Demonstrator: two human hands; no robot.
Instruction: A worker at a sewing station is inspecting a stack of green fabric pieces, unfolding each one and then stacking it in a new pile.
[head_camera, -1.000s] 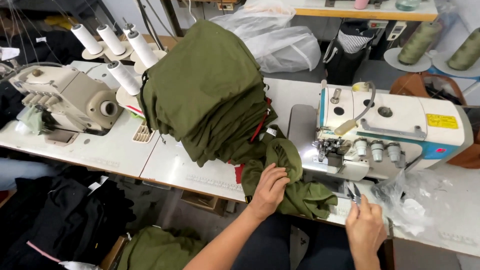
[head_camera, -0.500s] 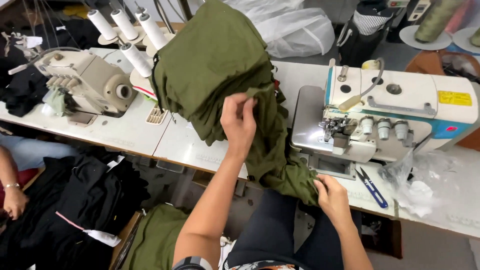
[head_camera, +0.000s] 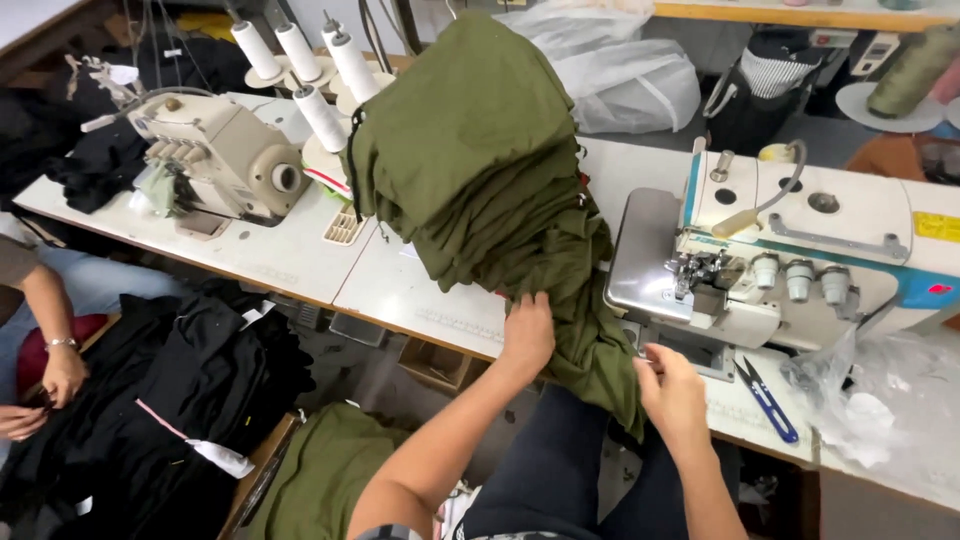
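Tabletop's olive fabric pile (head_camera: 480, 170) hides left hand (head_camera: 527, 335) fingertips gripping it; right hand (head_camera: 672, 392) pinches its edge.

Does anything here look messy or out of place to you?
The tall stack of olive-green fabric leans, and its lowest piece spills over the table edge, where the left hand and right hand grip it. Blue-handled snips lie loose near the sewing machine.

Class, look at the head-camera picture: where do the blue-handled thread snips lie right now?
The blue-handled thread snips lie on the white table, just in front of the white sewing machine, to the right of the right hand.
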